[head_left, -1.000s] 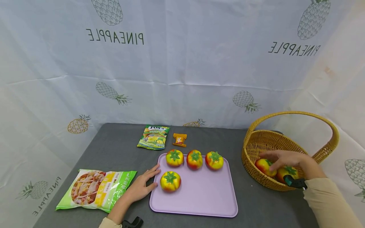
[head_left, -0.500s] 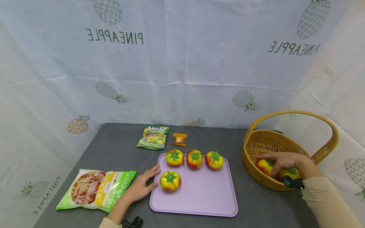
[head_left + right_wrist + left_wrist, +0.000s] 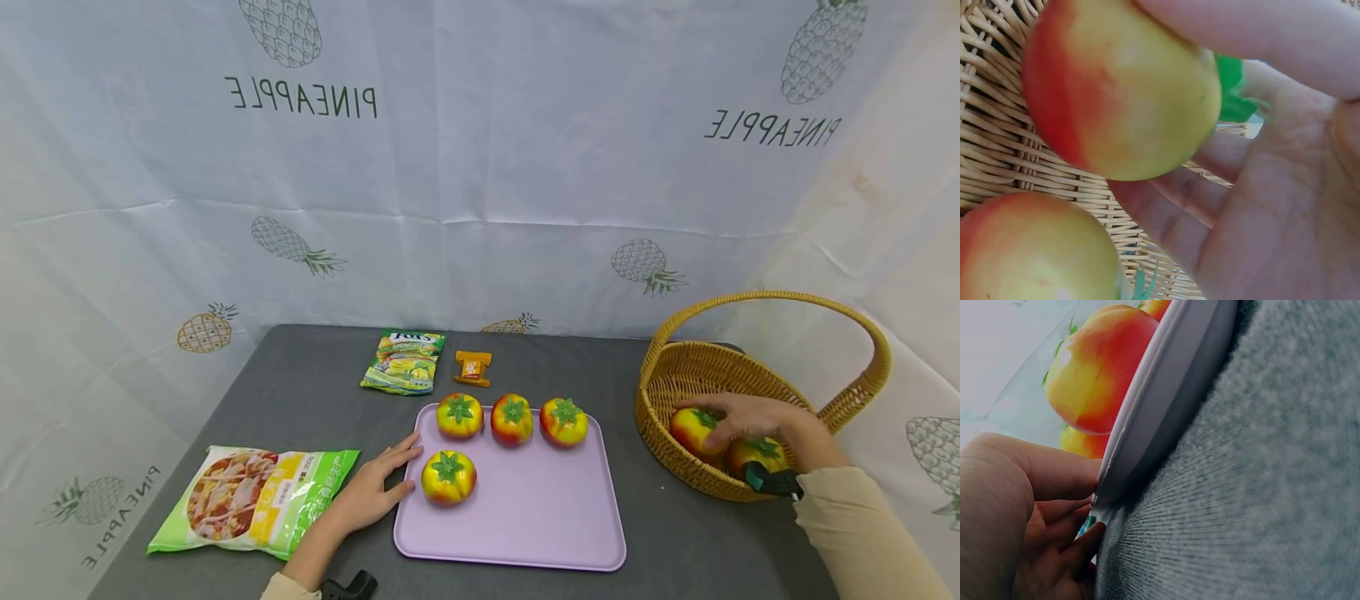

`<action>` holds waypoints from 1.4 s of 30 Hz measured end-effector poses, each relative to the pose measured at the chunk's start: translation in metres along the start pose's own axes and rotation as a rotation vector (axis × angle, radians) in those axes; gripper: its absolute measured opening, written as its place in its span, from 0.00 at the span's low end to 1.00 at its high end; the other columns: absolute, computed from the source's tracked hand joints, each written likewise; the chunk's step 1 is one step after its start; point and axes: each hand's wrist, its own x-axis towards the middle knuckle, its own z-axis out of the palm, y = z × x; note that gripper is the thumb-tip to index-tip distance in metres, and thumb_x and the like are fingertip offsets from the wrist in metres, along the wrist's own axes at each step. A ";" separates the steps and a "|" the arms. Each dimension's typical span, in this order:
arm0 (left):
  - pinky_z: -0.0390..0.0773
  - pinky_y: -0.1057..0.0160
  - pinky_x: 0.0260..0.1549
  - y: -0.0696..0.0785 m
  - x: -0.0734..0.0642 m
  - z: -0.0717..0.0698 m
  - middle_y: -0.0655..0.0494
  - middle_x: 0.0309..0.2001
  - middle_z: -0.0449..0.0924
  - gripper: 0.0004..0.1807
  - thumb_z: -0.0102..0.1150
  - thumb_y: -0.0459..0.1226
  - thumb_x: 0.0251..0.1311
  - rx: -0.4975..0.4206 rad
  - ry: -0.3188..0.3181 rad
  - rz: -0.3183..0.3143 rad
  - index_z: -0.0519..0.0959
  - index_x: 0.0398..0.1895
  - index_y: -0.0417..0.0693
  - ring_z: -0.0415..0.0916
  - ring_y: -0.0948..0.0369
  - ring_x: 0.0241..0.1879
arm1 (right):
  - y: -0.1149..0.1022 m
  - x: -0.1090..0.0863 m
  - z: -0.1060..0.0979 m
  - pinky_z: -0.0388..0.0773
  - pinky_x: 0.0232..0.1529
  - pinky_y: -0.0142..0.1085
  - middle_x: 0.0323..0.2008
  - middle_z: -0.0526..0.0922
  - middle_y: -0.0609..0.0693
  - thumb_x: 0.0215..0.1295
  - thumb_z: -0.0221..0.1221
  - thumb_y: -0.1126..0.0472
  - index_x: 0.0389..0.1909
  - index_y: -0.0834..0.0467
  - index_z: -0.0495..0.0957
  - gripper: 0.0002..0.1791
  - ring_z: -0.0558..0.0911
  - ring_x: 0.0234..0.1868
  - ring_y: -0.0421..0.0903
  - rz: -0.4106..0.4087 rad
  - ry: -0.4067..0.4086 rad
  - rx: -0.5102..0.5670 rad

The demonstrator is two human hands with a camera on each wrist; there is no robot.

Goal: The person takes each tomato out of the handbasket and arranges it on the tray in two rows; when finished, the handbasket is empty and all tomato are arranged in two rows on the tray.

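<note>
In the head view my right hand [image 3: 753, 417] is inside the wicker basket [image 3: 660, 450]. Its thumb and fingers curl round a red-and-yellow tomato [image 3: 1122, 87] with a green leafy top. A second tomato [image 3: 1035, 250] lies beside it in the basket, partly beneath the hand. My left hand [image 3: 375, 487] rests at the left edge of the lilac tray [image 3: 540, 517], fingers extended, thumb [image 3: 1063, 475] right at the rim. On the tray, three tomatoes stand in a row along the far edge, and one tomato [image 3: 448, 477] sits nearer the left hand.
A green-and-white food bag [image 3: 255, 500] lies left of the left forearm. Behind the tray are a green candy bag [image 3: 405, 362] and a small orange packet [image 3: 473, 367]. The basket's tall handle [image 3: 772, 297] arches above the right hand. A pineapple-print cloth hangs behind.
The right hand has closed in round the left tomato in the basket, which has shifted slightly up and left. The left hand and the tray have stayed put.
</note>
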 end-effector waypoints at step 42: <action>0.56 0.37 0.64 0.002 -0.001 -0.001 0.49 0.71 0.61 0.26 0.54 0.43 0.64 -0.004 -0.006 -0.010 0.71 0.64 0.43 0.60 0.45 0.68 | -0.084 0.003 0.063 0.77 0.40 0.31 0.56 0.69 0.60 0.59 0.63 0.56 0.66 0.59 0.63 0.35 0.73 0.44 0.38 -0.210 0.283 0.013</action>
